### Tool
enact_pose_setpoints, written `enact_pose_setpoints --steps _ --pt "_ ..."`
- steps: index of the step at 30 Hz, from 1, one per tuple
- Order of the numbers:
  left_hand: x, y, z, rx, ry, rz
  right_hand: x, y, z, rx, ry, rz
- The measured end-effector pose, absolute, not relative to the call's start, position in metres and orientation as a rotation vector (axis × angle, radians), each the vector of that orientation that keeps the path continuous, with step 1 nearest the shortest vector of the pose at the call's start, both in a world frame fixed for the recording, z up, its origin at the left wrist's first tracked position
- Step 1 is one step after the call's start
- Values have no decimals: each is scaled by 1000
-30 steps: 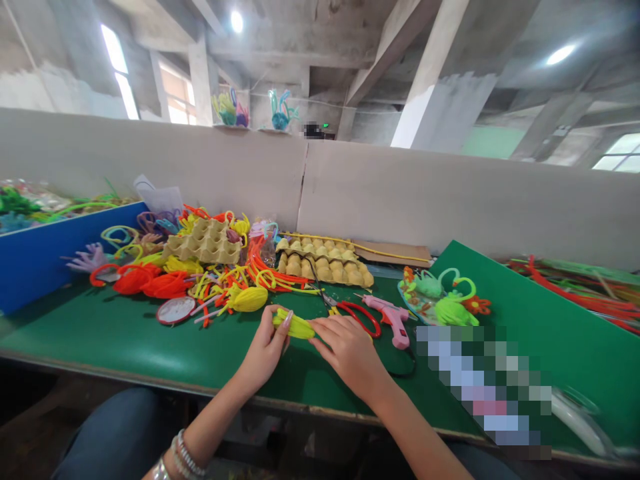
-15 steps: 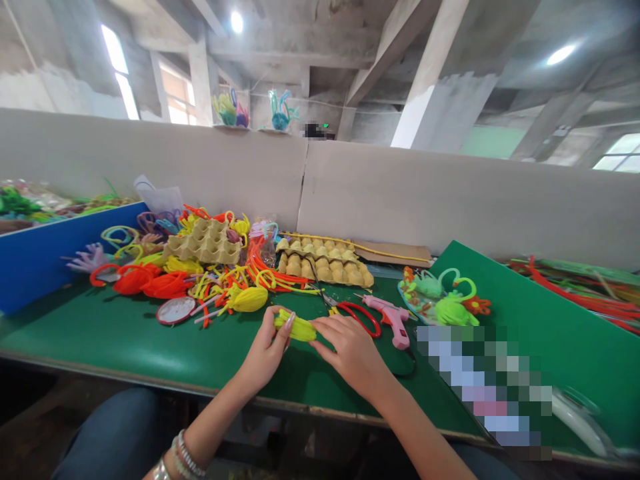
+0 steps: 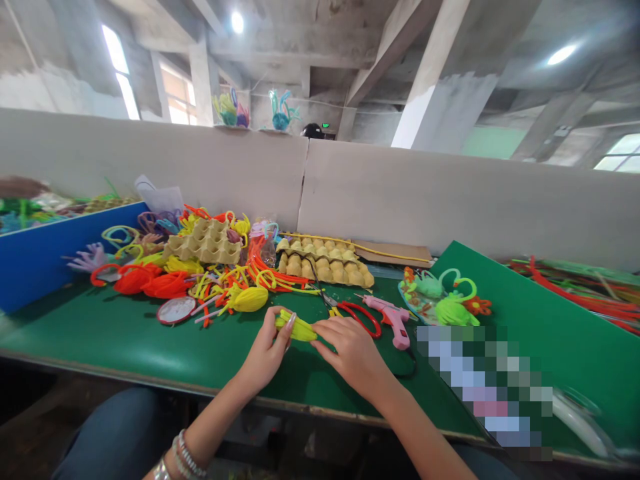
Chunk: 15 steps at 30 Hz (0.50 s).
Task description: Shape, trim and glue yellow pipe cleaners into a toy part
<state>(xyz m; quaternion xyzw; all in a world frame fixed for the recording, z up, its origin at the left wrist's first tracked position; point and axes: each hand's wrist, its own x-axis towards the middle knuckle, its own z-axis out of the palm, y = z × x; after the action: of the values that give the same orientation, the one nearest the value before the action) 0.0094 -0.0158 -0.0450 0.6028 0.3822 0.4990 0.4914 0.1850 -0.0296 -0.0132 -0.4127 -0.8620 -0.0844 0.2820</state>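
Observation:
A small yellow-green pipe-cleaner coil [image 3: 299, 327] is held between both my hands just above the green table [image 3: 125, 340]. My left hand [image 3: 267, 350] pinches its left end, thumb and fingers curled around it. My right hand [image 3: 353, 350] grips its right end with the fingertips. Red-handled scissors [image 3: 356, 312] and a pink glue gun [image 3: 393, 319] lie just beyond my right hand.
A heap of yellow, orange and red pipe cleaners [image 3: 210, 277] with egg cartons [image 3: 325, 261] fills the table's back left. A blue box wall [image 3: 45, 250] stands at left, a cardboard partition [image 3: 350, 193] behind. Green fuzzy figures [image 3: 447, 300] sit on a tray at right.
My hands have worked the yellow-green coil slightly, turning it a little between the fingers. Nothing else on the table has moved.

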Motion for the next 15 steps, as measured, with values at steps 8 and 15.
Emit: enact_pose_setpoints --steps 8,15 --pt "10 -16 -44 1438 931 1204 185 -31 -13 -1104 -2303 -211" --pt "10 -17 -44 1450 928 1212 185 -32 -10 -1129 -2289 -222"
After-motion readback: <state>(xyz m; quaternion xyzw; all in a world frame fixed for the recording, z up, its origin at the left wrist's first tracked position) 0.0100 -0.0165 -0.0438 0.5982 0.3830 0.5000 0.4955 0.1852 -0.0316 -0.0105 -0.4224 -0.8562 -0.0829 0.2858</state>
